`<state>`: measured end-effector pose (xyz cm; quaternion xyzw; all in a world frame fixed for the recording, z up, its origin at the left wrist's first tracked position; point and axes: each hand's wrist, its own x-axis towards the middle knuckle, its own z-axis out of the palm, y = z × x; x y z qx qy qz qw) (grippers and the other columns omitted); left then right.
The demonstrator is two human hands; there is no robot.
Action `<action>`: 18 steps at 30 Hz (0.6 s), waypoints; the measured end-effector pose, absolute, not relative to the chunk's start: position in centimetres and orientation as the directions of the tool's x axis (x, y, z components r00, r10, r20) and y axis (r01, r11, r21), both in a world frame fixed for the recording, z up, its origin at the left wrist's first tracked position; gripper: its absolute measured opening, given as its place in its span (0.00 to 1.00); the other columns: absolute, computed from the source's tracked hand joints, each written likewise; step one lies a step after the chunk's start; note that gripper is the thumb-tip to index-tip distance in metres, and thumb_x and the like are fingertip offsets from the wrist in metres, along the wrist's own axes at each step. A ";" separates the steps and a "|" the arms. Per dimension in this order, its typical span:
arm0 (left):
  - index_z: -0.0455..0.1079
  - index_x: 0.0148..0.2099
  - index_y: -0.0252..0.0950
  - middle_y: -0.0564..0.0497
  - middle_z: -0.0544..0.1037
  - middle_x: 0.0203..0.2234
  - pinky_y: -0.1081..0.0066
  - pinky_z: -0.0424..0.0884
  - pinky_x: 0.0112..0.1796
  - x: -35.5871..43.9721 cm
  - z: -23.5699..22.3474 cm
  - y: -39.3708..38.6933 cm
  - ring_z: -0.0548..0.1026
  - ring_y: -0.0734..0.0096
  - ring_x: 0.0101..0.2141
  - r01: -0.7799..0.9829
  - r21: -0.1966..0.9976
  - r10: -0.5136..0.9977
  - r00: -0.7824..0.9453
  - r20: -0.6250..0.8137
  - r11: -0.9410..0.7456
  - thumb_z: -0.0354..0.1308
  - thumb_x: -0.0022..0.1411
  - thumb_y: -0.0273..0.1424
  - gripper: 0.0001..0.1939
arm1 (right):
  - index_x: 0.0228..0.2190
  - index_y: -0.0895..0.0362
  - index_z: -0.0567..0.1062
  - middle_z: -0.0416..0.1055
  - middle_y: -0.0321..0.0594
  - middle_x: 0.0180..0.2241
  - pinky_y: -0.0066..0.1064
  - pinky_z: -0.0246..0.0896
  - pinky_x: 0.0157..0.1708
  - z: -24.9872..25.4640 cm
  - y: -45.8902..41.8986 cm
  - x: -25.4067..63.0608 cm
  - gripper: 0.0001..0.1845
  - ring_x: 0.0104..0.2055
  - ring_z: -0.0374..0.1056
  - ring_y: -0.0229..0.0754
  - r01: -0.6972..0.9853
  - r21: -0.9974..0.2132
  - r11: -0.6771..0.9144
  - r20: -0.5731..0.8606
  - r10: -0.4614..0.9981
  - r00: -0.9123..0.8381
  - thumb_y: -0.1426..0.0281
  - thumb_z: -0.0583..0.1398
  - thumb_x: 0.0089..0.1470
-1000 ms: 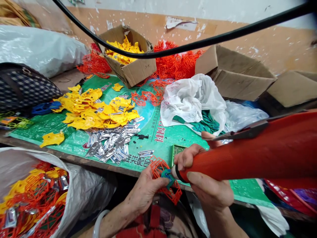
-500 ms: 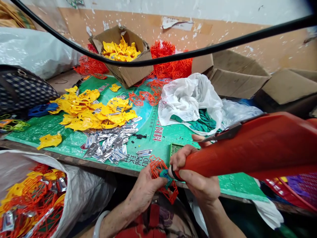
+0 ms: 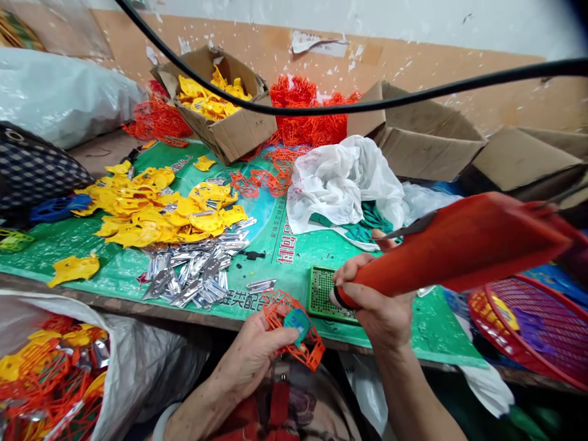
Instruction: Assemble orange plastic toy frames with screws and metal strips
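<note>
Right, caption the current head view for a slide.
Left hand holding an orange frame and teal piece, right hand a red tool.

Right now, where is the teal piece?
In the head view's lower middle, the teal piece is against the orange frame in the left hand, left of the green tray.

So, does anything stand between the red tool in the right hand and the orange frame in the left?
Possibly one thing: the green tray, whose near left corner shows between the tip of the red tool and the orange frame. How high the tip is cannot be told. Nothing else visible stands between them.
</note>
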<state>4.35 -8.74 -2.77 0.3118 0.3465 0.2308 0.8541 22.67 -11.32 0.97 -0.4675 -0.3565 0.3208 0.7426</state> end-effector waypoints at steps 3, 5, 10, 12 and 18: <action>0.75 0.39 0.35 0.50 0.80 0.33 0.68 0.71 0.42 4.4 -2.8 -8.6 0.76 0.69 0.34 -0.192 0.657 0.582 0.680 -0.447 0.729 0.66 0.54 0.26 0.09 | 0.28 0.55 0.74 0.69 0.31 0.25 0.36 0.66 0.32 0.0 -11.5 22.8 0.08 0.27 0.67 0.38 -0.133 -0.937 0.324 0.217 0.836 0.505 0.75 0.67 0.41; 0.75 0.41 0.35 0.50 0.80 0.33 0.67 0.71 0.42 4.5 -2.7 -8.6 0.77 0.69 0.34 -0.204 0.644 0.586 0.668 -0.458 0.737 0.67 0.54 0.26 0.10 | 0.25 0.55 0.74 0.68 0.32 0.26 0.36 0.66 0.33 -0.3 -11.6 22.8 0.06 0.27 0.67 0.38 -0.127 -0.943 0.307 0.213 0.852 0.479 0.75 0.66 0.42; 0.75 0.40 0.35 0.50 0.79 0.33 0.67 0.73 0.39 4.6 -2.3 -8.7 0.77 0.69 0.32 -0.208 0.622 0.585 0.643 -0.495 0.755 0.67 0.52 0.25 0.11 | 0.28 0.53 0.74 0.69 0.30 0.25 0.35 0.65 0.31 -0.3 -11.8 22.6 0.10 0.27 0.67 0.38 -0.174 -0.940 0.295 0.181 0.859 0.478 0.77 0.66 0.41; 0.75 0.41 0.35 0.50 0.79 0.33 0.68 0.73 0.39 4.7 -2.2 -8.8 0.77 0.69 0.32 -0.214 0.623 0.593 0.630 -0.501 0.753 0.67 0.52 0.25 0.12 | 0.28 0.53 0.74 0.70 0.29 0.25 0.35 0.64 0.30 -0.4 -11.7 22.5 0.11 0.27 0.67 0.38 -0.187 -0.934 0.303 0.184 0.861 0.475 0.77 0.66 0.40; 0.76 0.40 0.34 0.50 0.79 0.32 0.70 0.72 0.39 4.7 -2.2 -8.8 0.76 0.72 0.30 -0.214 0.651 0.613 0.628 -0.479 0.728 0.66 0.52 0.25 0.11 | 0.25 0.55 0.75 0.69 0.31 0.26 0.35 0.64 0.32 -1.1 -11.7 22.6 0.07 0.28 0.67 0.38 -0.155 -0.939 0.307 0.209 0.868 0.451 0.77 0.66 0.42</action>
